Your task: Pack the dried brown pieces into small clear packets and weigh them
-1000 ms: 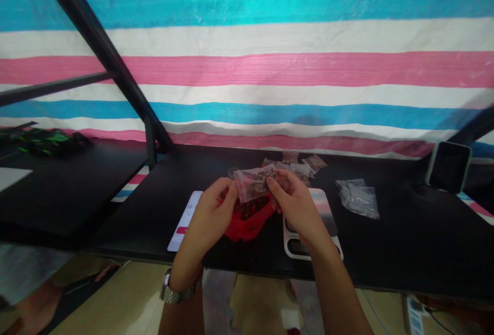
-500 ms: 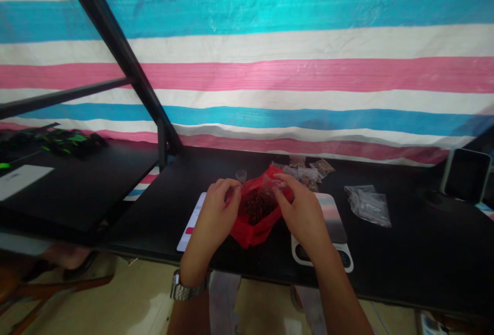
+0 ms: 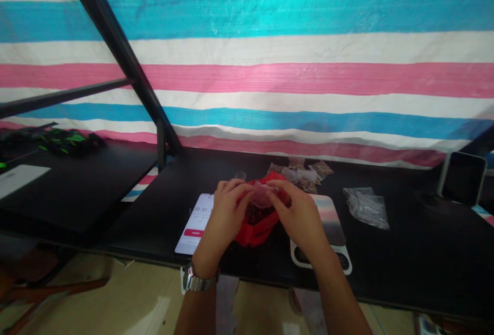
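Observation:
A small clear plastic bag (image 3: 262, 195) is pinched between my two hands, just over the open red plastic bag (image 3: 252, 235). Dark, small dried pieces (image 3: 255, 215) fill the red bag. My left hand (image 3: 231, 205) grips the clear bag's left edge with thumb and fingertips. On the other side, my right hand (image 3: 299, 209) pinches its right edge. Beneath my right forearm lies a kitchen scale (image 3: 332, 222) with a shiny plate. A phone (image 3: 196, 224) showing a timer lies left of my left hand. Behind the left fingers stands a small clear cup (image 3: 240, 176).
Several filled clear packets (image 3: 307, 176) lie behind the red bag. Flat clear bags (image 3: 366, 207) are stacked to the right. An upright device with a dark screen (image 3: 462, 178) stands far right. A black metal frame (image 3: 131, 67) slants up at left, before a striped sheet (image 3: 289, 77).
My left hand has moved right, from the red bag's rim to the clear bag, and now holds it with the right hand. More of the phone's screen shows.

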`<state>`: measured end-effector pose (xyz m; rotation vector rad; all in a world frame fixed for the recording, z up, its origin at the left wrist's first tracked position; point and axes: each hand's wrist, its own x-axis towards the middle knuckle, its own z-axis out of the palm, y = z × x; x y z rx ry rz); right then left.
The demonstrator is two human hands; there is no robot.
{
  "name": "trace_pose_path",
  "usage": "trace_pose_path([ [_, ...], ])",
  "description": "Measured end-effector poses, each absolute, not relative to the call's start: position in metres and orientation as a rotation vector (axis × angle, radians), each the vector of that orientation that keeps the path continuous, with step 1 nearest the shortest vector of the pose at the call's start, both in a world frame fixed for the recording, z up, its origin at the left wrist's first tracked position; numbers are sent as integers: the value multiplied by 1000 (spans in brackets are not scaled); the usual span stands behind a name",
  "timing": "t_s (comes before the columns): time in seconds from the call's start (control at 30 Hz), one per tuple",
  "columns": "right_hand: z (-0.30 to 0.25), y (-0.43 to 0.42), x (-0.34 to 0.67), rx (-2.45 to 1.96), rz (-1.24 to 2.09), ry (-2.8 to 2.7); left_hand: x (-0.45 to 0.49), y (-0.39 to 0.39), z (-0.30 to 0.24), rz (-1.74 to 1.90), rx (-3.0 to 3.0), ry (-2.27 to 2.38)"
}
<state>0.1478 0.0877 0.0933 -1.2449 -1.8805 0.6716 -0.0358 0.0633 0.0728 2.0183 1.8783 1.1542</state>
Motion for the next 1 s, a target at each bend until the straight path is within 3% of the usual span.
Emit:
trace_pose_path([
  [0.37, 94, 88, 151, -1097, 672, -1831, -31, 62, 82, 1057, 2007, 1811],
  [0.63, 95, 87, 150, -1155, 656, -1665, -28, 59, 84, 1232, 1906, 1715],
  [0.83, 94, 118, 233, -1381, 305, -1095, -37, 56, 89, 1383, 1917, 1806],
  [1.0, 62, 140, 320, -2029, 182, -880, -50, 55, 87, 1369, 1910, 1841],
])
